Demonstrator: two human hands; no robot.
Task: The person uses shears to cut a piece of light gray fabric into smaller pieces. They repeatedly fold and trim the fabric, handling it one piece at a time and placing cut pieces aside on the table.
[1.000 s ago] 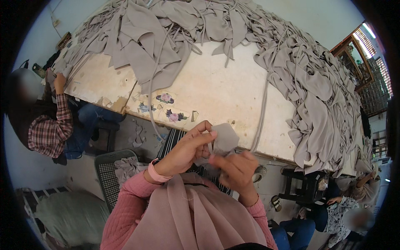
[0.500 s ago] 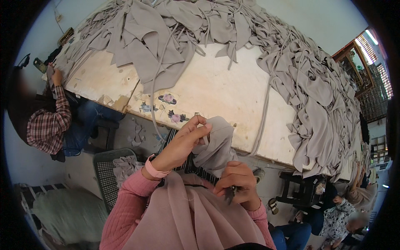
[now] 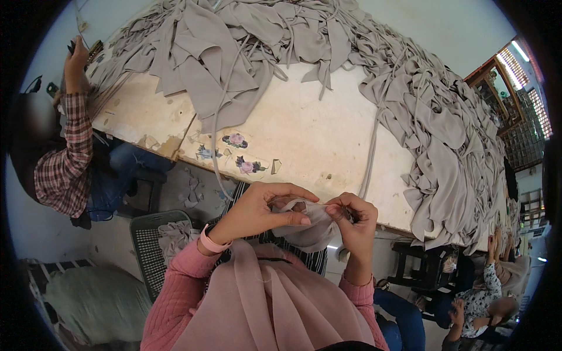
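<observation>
Grey fabric piece (image 3: 307,231) hangs just off the surface's (image 3: 304,146) near edge, pinched by left hand (image 3: 257,210) and right hand (image 3: 354,219); both grips hold it. Keeping the edge taut between fingertips likely helps.

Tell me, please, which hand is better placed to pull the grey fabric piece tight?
Probably the right hand: its fingertips pinch the edge of the grey fabric piece, while the left hand wraps over and steadies it.
</observation>
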